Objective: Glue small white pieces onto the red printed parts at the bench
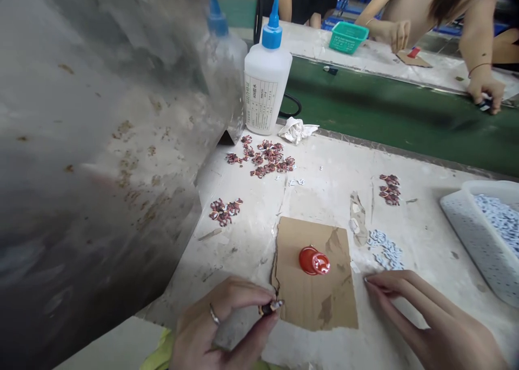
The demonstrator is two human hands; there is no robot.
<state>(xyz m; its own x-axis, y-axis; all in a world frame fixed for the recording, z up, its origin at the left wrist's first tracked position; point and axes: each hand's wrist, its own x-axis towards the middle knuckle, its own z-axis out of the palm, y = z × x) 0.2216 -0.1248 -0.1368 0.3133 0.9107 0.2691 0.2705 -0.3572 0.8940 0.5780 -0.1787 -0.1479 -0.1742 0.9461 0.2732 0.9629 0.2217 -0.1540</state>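
Observation:
My left hand [227, 321], with a ring on one finger, pinches a small dark figurine [268, 308] with a pale tip, just left of the cardboard square [295, 310]. On the cardboard sits a small red cap-like dish [311, 260], its glossy red contents catching the light. To the right of the cardboard, my right hand [430, 316] has thumb and forefinger pinched on a tiny pale piece [366, 280], mostly hidden by the fingertips. Right above that hand lies a loose pile of small light-blue pieces [386, 249].
Brown-red figurines lie in clusters [270, 156], [226, 212] and a short row [390, 190]. A glue bottle [265, 83] and crumpled tissue [298, 130] stand behind. A metal panel [101, 143] walls the left; a white basket [466, 213] is right. Co-workers' hands [484, 92] work across the green belt [365, 105].

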